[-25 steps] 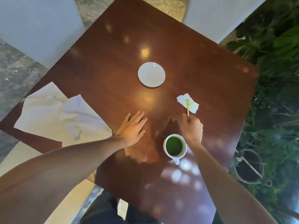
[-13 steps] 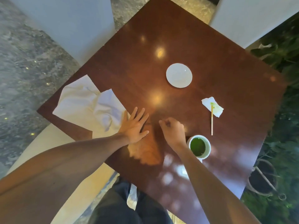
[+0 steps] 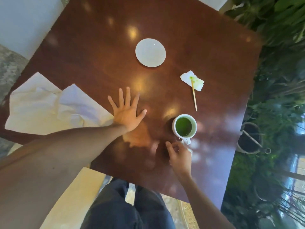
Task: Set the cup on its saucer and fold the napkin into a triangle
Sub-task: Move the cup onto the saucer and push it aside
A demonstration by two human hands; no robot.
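The curled fingertips of the right hand (image 3: 179, 155) cover part of the small handle of the white ceramic cup of green liquid (image 3: 184, 126); whether they grip it cannot be told. The crumpled white cloth napkin (image 3: 49, 104) disappears under the left forearm. The dark polished wooden table (image 3: 189, 35) is cut off by the top edge.
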